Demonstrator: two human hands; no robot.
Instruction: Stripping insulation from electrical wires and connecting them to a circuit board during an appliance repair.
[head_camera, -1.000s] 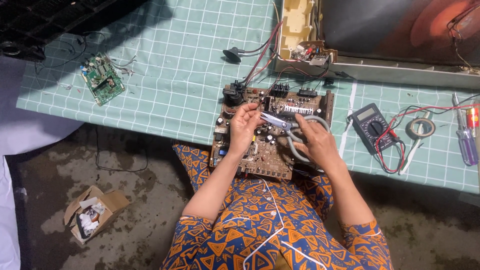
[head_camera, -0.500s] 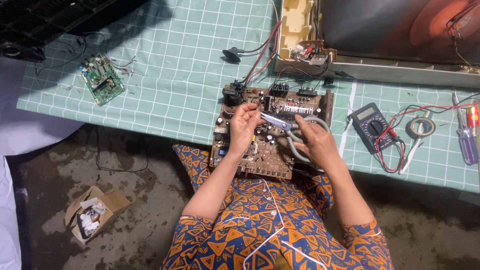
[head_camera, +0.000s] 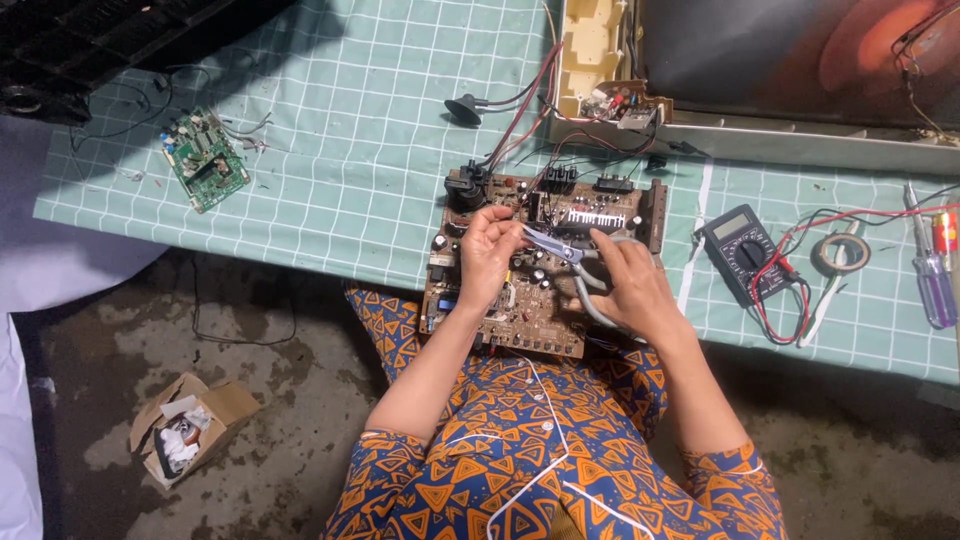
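Observation:
A large brown circuit board (head_camera: 520, 310) crowded with components rests half on the table edge, half on my lap. My left hand (head_camera: 488, 255) sits on the board with its fingertips pinched around a small part or wire near the upper middle. My right hand (head_camera: 632, 285) grips grey-handled scissors (head_camera: 560, 248); the metal blades point left and meet my left fingertips. Red and black wires (head_camera: 520, 105) run from the board up to a beige and grey open chassis (head_camera: 600, 60).
The table wears a green checked cloth (head_camera: 350, 150). On it lie a small green circuit board (head_camera: 205, 160), a black multimeter (head_camera: 742, 252) with red leads, a tape roll (head_camera: 842, 255) and screwdrivers (head_camera: 932, 280). An open cardboard box (head_camera: 190, 425) lies on the floor.
My right hand has closed in slightly on the scissor handles and shifted a little up and left. The left hand and the board have stayed put.

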